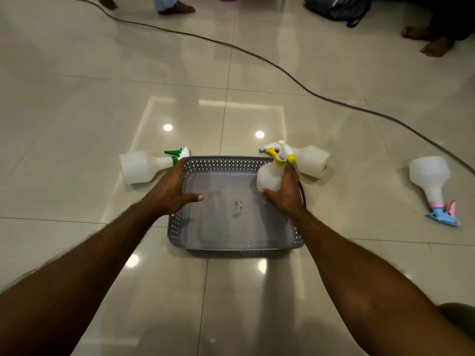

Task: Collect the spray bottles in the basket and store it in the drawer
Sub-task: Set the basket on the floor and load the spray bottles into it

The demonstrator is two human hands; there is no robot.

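A grey perforated basket [231, 242] sits on the tiled floor in front of me. My left hand [172, 191] grips its left rim. My right hand [285, 194] holds a white spray bottle with a yellow trigger [270, 176] over the basket's right side. On the floor to the left of the basket lies a white bottle with a green trigger [144, 165]. Behind the right corner lies another white bottle [311, 160] with a blue nozzle tip. Further right lies a white bottle with a pink and blue trigger [431, 181]. A small scrap lies on the basket's floor.
A dark cable [257, 57] runs across the floor from the top left to the right edge. Bare feet of other people [434, 47] stand at the top. A dark bag [336, 6] lies at the top right. No drawer is in view.
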